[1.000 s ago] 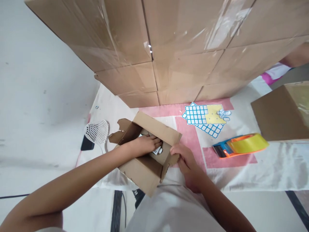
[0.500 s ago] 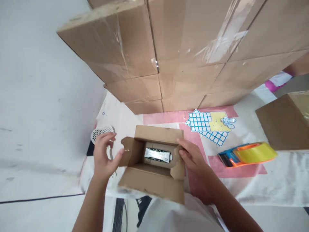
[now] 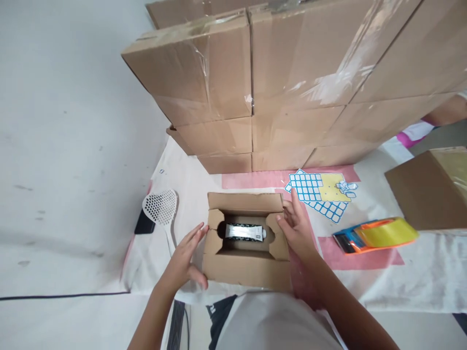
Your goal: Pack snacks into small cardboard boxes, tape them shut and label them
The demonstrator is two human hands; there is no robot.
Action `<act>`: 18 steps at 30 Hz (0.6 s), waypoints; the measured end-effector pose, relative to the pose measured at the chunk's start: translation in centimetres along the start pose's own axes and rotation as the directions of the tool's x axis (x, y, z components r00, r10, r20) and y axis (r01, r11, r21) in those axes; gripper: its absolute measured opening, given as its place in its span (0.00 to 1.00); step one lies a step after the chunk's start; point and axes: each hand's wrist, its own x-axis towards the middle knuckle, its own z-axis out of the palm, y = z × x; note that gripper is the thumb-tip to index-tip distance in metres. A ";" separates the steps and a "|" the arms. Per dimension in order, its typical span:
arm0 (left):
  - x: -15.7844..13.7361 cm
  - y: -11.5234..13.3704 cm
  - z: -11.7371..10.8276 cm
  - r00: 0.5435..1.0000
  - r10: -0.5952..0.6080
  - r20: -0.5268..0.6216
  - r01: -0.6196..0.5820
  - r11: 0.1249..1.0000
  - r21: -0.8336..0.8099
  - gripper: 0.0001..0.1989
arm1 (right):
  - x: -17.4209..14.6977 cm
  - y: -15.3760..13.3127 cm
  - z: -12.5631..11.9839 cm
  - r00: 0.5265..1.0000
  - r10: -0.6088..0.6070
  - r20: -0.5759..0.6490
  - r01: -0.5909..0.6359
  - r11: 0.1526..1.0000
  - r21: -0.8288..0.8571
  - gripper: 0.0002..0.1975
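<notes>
A small cardboard box (image 3: 246,272) stands with its top open on the table in front of me. Inside it lies a silver tube (image 3: 243,232) with a white cap pointing right and a dark patterned edge. Both short end flaps tilt inward over the opening, while the long flaps spread outward. At the box's left side is my left hand (image 3: 188,257), open, fingers apart, its fingertips at the box edge. My right hand (image 3: 298,231) holds the right side, thumb on the end flap and fingers along the outside, partly hidden.
Stacked taped cartons (image 3: 292,97) rise behind the box. A white fly swatter (image 3: 160,206) lies left, over a black object (image 3: 144,224). Right are label sheets (image 3: 310,187), a tape dispenser (image 3: 375,236) with yellow tape, and another carton (image 3: 419,194).
My left hand has come down and right to the box's left side. The left end flap, upright before, now leans inward. My right hand has shifted along the right side.
</notes>
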 end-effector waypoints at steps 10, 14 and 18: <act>2.1 2.0 1.6 0.912 -0.227 -0.343 0.180 0.970 -0.164 0.28 | 1.1 0.6 -0.5 0.957 -0.283 0.064 0.286 0.958 -0.035 0.33; 4.0 3.3 3.9 0.724 -0.495 -0.481 0.273 0.845 -0.459 0.29 | 1.1 0.8 -1.5 0.978 -0.185 0.099 0.180 0.982 0.057 0.29; 4.3 4.2 4.4 0.720 -0.582 -0.377 0.352 0.775 -0.524 0.16 | 0.9 0.3 -2.6 0.975 -0.139 0.171 0.134 0.990 0.043 0.28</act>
